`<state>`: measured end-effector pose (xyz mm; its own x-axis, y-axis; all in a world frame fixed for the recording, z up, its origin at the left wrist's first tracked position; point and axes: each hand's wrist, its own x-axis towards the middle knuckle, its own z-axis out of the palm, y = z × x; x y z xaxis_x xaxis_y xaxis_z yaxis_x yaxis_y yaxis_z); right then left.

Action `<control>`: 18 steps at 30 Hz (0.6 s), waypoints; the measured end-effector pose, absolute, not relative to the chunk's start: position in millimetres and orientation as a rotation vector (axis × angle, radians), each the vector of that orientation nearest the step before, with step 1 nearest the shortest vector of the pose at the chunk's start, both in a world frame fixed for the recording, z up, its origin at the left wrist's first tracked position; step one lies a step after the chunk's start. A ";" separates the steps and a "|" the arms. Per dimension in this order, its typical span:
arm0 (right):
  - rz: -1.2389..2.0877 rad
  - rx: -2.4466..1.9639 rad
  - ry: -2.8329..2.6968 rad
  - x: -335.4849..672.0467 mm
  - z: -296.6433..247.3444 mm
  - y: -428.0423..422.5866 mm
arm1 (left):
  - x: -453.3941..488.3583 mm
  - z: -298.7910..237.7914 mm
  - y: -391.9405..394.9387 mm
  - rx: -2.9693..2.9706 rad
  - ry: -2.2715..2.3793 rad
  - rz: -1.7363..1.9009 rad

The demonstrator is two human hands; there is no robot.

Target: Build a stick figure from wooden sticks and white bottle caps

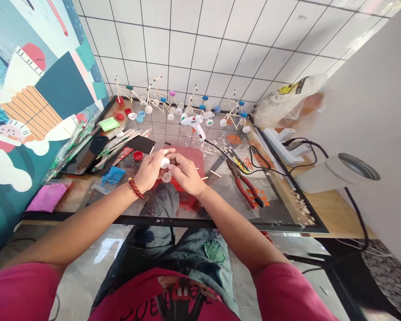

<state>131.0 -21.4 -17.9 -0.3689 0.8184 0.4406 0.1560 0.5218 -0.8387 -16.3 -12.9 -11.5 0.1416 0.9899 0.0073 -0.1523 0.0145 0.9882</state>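
Note:
Over the glass tabletop (pixel 217 196), my two hands meet around a small round white cap (pixel 165 163). My left hand (pixel 150 170), with a beaded bracelet at the wrist, is closed on the cap's left side. From the right, the bent fingers and thumb of my right hand (pixel 187 174) close on the same cap. A second white cap (pixel 167 177) shows just below the fingers. Beneath the hands lies a red translucent mat or tray (pixel 195 157); its exact kind is partly hidden. A red cap (pixel 138 155) lies left of my left hand.
A white hot glue gun (pixel 194 122) stands behind the hands, its cable running right. Red-handled pliers (pixel 245 189) lie at right. Several stick models with caps (pixel 197 104) line the wall. A phone (pixel 87 154), wooden sticks (pixel 120 145) and clay packets (pixel 49 197) occupy the left.

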 end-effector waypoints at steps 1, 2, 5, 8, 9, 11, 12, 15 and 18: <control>0.885 -0.808 -1.836 130.8 -16.8 -21.5 | -16.9 -11.5 -12.9 1.172 0.986 1.178; 0.872 -0.814 -1.835 130.6 -16.0 -21.3 | -17.6 -11.8 -13.1 1.212 0.982 1.182; 0.839 -0.847 -1.857 130.4 -15.3 -19.4 | -20.0 -13.6 -14.3 1.385 1.000 1.162; 0.662 -0.925 -1.992 130.2 -16.2 -18.4 | -22.2 -14.5 -15.6 1.543 1.065 1.147; 0.565 -0.955 -2.044 129.5 -16.9 -18.7 | -22.6 -14.2 -16.1 1.593 1.083 1.150; 0.380 -1.004 -2.112 127.2 -19.0 -20.2 | -22.7 -13.0 -17.5 1.681 1.108 1.169; 0.316 -1.023 -2.124 125.7 -20.4 -21.1 | -22.4 -12.3 -18.5 1.713 1.116 1.182; 0.235 -1.072 -2.096 122.3 -24.8 -22.4 | -20.1 -11.1 -21.7 1.754 1.147 1.219; 0.307 -1.054 -2.024 123.7 -27.3 -20.5 | -16.2 -11.7 -23.6 1.713 1.146 1.223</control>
<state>123.7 -20.5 -27.3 -0.3187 0.7705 0.5520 0.5724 0.6207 -0.5359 -16.2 -23.6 -11.7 0.1517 0.9390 0.3086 0.2472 -0.3383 0.9080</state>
